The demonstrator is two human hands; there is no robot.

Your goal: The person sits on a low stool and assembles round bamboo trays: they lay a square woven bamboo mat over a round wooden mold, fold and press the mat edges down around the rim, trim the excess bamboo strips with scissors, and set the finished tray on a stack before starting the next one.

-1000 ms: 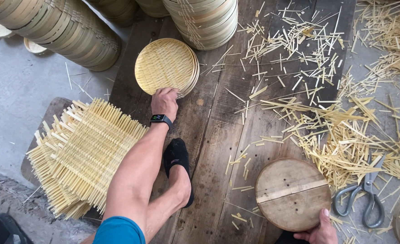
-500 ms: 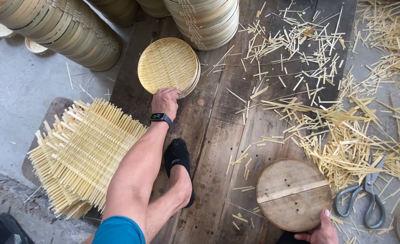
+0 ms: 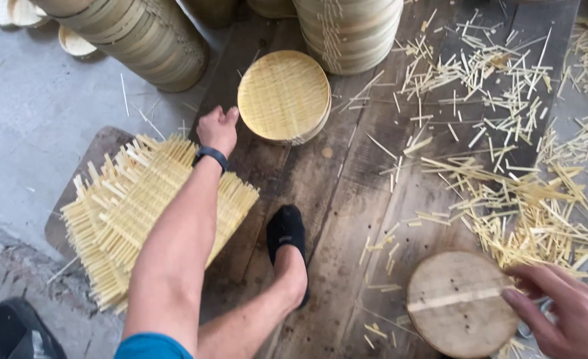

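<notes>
My left hand (image 3: 217, 129) hovers over the dark wooden boards, fingers loosely curled and empty, just left of a small stack of round woven bamboo discs (image 3: 284, 96). It is close to the stack's edge but apart from it. Under my forearm lies a pile of untrimmed woven bamboo mats (image 3: 131, 209) with ragged strip ends. My right hand (image 3: 566, 312) sits at the lower right, fingers spread, touching the right rim of a round wooden block (image 3: 460, 302). My foot in a black sock (image 3: 287, 233) rests on the boards between them.
Tall stacks of bamboo steamer rings stand at the back left (image 3: 134, 36) and back centre (image 3: 350, 30). Cut bamboo strips (image 3: 506, 186) litter the boards on the right. A grey concrete floor (image 3: 34, 113) lies to the left, a dark shoe (image 3: 14, 326) at bottom left.
My left hand has let go of the woven disc stack and drawn back to the left. The view has shifted, and my right hand has come further onto the wooden block's rim.
</notes>
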